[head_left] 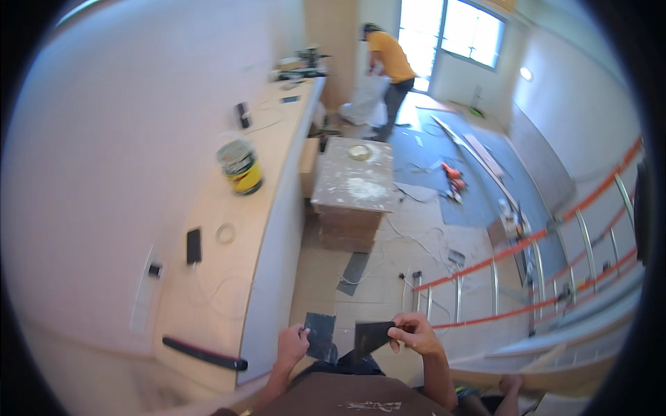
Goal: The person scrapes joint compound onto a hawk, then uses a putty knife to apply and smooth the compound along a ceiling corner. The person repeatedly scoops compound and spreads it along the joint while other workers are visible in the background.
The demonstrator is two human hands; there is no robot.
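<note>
Pale wall [139, 173], cluttered floor [319, 281]; the fitting-out looks only part-done. Low at centre, left hand [293, 345] pinches 1 grey scraper [320, 336], right hand [415, 334] pinches 1 black scraper [372, 338], the 2 apart, off the wall.

Left wall [125, 152]: pale, plain. Along it runs a long light-wood surface [225, 277] with a whitish front panel [267, 295]. Floor [316, 277]: pale, seamed, partly under blue-grey sheeting [468, 211]. Mid-room: boxy brown cabinet [347, 232], top spotted white. Bright daylight at far window [474, 33] and glazed door [420, 31]. Right wall [576, 76] whitish, with one small bright light [526, 73].
</note>
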